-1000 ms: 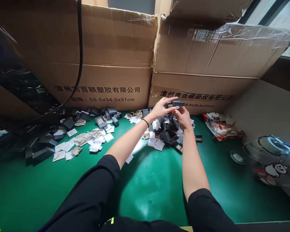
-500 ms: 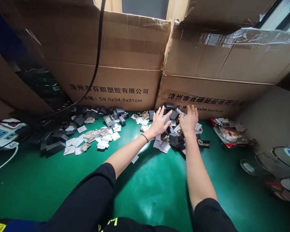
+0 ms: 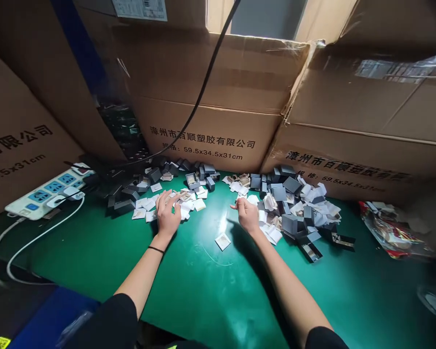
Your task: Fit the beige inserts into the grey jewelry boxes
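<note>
My left hand (image 3: 168,215) rests over white paper squares (image 3: 189,198) of the left pile, its fingers apart and holding nothing I can see. My right hand (image 3: 247,214) hovers at the left edge of the right pile, fingers curled together; whatever they may hold is too small to make out. That pile mixes small dark grey boxes (image 3: 289,224) with crumpled white papers (image 3: 319,209). A single white paper square (image 3: 223,241) lies on the green table between my hands. More dark boxes (image 3: 125,206) are heaped beyond and left of my left hand.
Large cardboard boxes (image 3: 218,121) wall off the table's back. A power strip (image 3: 45,194) with white cables lies at the left, and a black cable (image 3: 199,94) hangs in front of the cardboard. At the right is a red and clear plastic package (image 3: 392,230) on the green table (image 3: 189,295).
My left hand has moved from the right pile to the left pile. My right hand has drawn left and closed its fingers. The view has turned left.
</note>
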Motion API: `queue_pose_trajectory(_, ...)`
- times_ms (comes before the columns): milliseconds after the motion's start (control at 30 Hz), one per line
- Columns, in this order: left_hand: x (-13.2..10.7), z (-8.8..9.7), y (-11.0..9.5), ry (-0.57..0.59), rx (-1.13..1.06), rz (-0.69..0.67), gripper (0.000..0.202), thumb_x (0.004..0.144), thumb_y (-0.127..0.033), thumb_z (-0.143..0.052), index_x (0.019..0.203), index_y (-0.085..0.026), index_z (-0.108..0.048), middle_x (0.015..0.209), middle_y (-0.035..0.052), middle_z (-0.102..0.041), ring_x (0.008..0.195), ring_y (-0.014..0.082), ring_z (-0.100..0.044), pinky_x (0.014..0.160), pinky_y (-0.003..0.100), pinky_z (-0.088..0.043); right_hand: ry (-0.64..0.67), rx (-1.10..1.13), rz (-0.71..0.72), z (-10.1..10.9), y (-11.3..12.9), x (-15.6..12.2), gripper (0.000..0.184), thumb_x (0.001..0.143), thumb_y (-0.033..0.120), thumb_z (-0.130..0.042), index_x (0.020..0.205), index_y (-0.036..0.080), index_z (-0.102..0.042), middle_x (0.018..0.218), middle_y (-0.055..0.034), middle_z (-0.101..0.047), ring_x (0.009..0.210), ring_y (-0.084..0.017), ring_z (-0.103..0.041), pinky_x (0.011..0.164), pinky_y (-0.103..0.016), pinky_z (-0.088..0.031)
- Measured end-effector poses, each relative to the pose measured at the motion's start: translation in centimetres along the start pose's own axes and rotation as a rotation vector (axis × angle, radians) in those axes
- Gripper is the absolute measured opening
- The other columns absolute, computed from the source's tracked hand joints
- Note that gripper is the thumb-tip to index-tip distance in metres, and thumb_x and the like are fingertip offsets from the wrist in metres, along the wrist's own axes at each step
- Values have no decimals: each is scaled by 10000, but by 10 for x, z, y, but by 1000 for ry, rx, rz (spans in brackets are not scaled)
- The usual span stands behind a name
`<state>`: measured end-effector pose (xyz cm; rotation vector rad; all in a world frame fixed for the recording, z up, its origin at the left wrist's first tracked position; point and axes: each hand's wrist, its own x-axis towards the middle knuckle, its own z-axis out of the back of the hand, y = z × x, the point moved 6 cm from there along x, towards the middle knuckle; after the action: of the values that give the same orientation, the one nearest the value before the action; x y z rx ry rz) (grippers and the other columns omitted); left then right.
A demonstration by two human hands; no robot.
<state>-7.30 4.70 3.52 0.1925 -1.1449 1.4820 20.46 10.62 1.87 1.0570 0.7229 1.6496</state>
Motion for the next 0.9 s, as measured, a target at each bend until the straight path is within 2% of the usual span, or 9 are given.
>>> queue_pose_trajectory(100, 3, 6, 19, -48, 15, 109, 250, 834, -195, -460, 950, -179, -680, 1163, 133, -609, 1195, 267, -520, 1061, 466, -393, 49, -50, -38, -14, -10, -2, 478, 887, 583, -329, 575, 238, -440, 535, -39, -563, 574, -213, -617, 581, -321, -446)
queue_pose_trajectory(233, 13, -3, 18, -5, 17, 132, 240, 821, -179, -461, 930, -171, -674, 1151, 130, -600, 1180, 264, -517, 1057, 471, -388, 76, -101, -52, -26, -22, -11, 476, 904, 560, -284, 571, 236, -389, 555, -29, -550, 578, -188, -569, 583, -291, -394)
queue_pose_trajectory(367, 39, -34, 2, 160, 21, 116, 255, 778, -203, -570, 1012, -178, -667, 1253, 146, -550, 1250, 322, -448, 1070, 513, -353, 100, -154, -1, -26, -19, -13, 473, 901, 546, -298, 547, 234, -335, 504, 8, -451, 508, -151, -436, 554, -276, -339)
queue_pose_trajectory(467, 56, -66, -5, 334, 57, 158, 378, 723, -271, -698, 1077, -165, -622, 1281, 175, -528, 1276, 404, -395, 1057, 651, -270, 126, -153, -6, -25, -17, -13, 464, 907, 522, -314, 543, 235, -343, 467, 20, -429, 487, -151, -424, 552, -282, -341)
queue_pose_trajectory(567, 60, -83, -17, 412, 92, 132, 171, 755, -196, -665, 918, -156, -631, 1175, 151, -598, 1250, 400, -422, 1046, 753, -73, 156, -128, -10, -26, -17, -16, 450, 908, 511, -336, 555, 237, -383, 449, 20, -448, 483, -161, -459, 563, -291, -368)
queue_pose_trajectory(667, 44, -81, -47, 391, 85, -23, 96, 834, -142, -549, 860, -181, -632, 1098, 104, -649, 1251, 325, -456, 1113, 680, 7, 171, -31, -51, -27, -22, -16, 436, 910, 533, -354, 614, 233, -468, 453, 22, -476, 486, -169, -509, 567, -292, -412)
queue_pose_trajectory(733, 22, -77, -75, 408, 27, -184, 139, 860, -150, -518, 890, -209, -640, 1070, 81, -666, 1254, 284, -479, 1159, 619, -55, 129, 98, -75, -24, -25, -16, 414, 922, 542, -330, 812, 216, -561, 561, 5, -574, 521, -169, -569, 586, -292, -456)
queue_pose_trajectory(800, -6, -75, -101, 463, -50, -357, 173, 886, -165, -486, 916, -224, -646, 1066, 71, -676, 1229, 265, -517, 1161, 614, -121, 38, 172, -44, -18, -24, -15, 438, 921, 546, -322, 1070, 197, -540, 804, -51, -671, 610, -171, -627, 632, -302, -492)
queue_pose_trajectory(900, -40, -77, -117, 556, -181, -434, 194, 906, -183, -462, 885, -228, -650, 1030, 63, -691, 1187, 253, -560, 1123, 578, -297, -26, 68, 21, -11, -20, -15, 457, 887, 536, -402, 1165, 188, -499, 1029, -116, -668, 763, -210, -651, 702, -335, -504)
